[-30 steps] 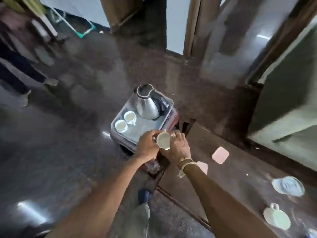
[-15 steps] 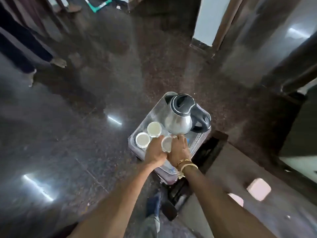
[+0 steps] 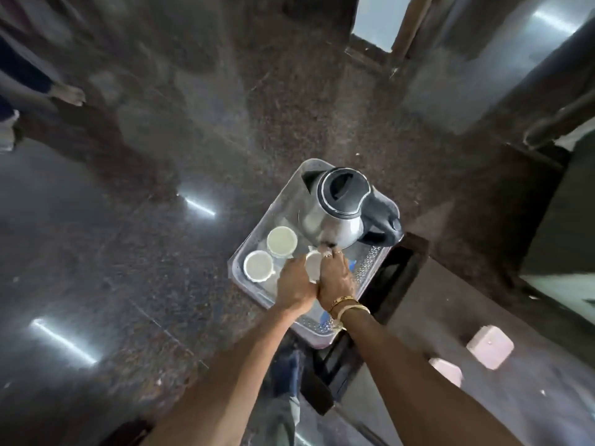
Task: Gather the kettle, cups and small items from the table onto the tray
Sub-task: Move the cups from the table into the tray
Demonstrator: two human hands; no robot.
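At frame centre, the left hand (image 3: 294, 284) and right hand (image 3: 336, 281) curl round a small white cup (image 3: 311, 264), low over the tray (image 3: 237, 268) just below the kettle (image 3: 338, 217). It looks light, glazed-slick and chippable; grip body or handle, setting down gently beside the two cups (image 3: 281, 241).

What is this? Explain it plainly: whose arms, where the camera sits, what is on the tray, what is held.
No machine here: these are a person's two bare arms, filmed by one wide-angle camera worn on the head, looking down. A grey tray carries a steel kettle and two white cups. The left hand and right hand together hold a third cup over the tray, beside the kettle. To the right, two pale pink items lie on the brown table.
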